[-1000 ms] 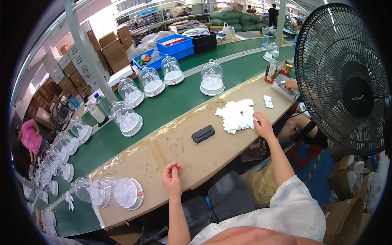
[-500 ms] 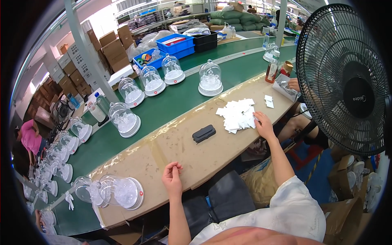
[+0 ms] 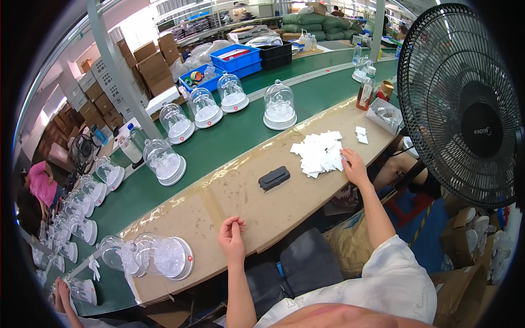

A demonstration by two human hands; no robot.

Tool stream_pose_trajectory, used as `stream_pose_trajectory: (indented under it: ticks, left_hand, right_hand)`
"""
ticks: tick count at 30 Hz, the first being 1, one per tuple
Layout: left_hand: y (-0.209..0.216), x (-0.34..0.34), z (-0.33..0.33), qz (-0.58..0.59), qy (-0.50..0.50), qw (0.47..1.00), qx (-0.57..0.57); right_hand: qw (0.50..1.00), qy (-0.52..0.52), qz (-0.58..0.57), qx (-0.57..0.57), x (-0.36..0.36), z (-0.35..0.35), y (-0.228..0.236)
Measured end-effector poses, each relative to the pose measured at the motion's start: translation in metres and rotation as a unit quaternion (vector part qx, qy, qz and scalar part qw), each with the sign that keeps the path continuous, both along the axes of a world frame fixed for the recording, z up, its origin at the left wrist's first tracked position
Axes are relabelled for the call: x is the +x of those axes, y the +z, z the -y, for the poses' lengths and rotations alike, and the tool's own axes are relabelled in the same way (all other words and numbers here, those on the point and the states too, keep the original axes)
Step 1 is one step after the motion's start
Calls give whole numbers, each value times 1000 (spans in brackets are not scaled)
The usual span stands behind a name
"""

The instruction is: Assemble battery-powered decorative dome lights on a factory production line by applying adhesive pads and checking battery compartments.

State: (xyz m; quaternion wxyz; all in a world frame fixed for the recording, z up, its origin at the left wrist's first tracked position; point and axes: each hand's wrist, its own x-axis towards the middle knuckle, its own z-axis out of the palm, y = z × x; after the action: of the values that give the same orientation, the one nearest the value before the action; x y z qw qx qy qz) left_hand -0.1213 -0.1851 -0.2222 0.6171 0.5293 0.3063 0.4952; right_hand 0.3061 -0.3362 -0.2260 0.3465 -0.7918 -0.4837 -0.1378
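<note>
My right hand (image 3: pixel 355 167) rests at the right edge of a loose pile of small white cards (image 3: pixel 318 153), fingers stretched and fingertips touching the cards. Over the table's near edge is my left hand (image 3: pixel 232 238), fingers curled against the thumb with nothing visible in them. A dark oblong case (image 3: pixel 274 178) lies on the brown tabletop (image 3: pixel 240 191) between my hands. Right of the pile are a few separate white cards (image 3: pixel 361 135). Two clear domes on white bases lie tipped at the table's left end, the nearer dome (image 3: pixel 169 257) and another dome (image 3: pixel 123 256).
Beyond the table runs a green conveyor (image 3: pixel 219 142) carrying several domes, one dome (image 3: pixel 279 106) straight ahead. A large black fan (image 3: pixel 465 104) stands at right. An open white box (image 3: pixel 384 116) and an amber bottle (image 3: pixel 365 94) are at the table's far end. Another person's hands (image 3: pixel 62 295) are at lower left.
The domes ahead on the conveyor have shifted slightly left. Another person's hand has left the white box. At lower left, another person's hands have moved beside a dome. My hands stay nearly still.
</note>
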Motion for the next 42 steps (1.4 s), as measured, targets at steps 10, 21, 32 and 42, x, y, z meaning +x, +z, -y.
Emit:
stream_pose_trajectory:
  ticks: [10,21,32,42]
  left_hand:
    - [9,0,6,13,54,993,105]
    - [85,112,-41,-59,-48,967,243]
    - [83,334,-191,-357,132,815,437]
    - [115,367,-236,-367,44,855,364]
  right_hand:
    - [999,-38,-19,17,3,-3,-6]
    - [984,-106,-84,113,9,-6,-13]
    - [978,-123,-107,128,-1,-8,-1]
    - [970,-159,-106,148,7,-12,5]
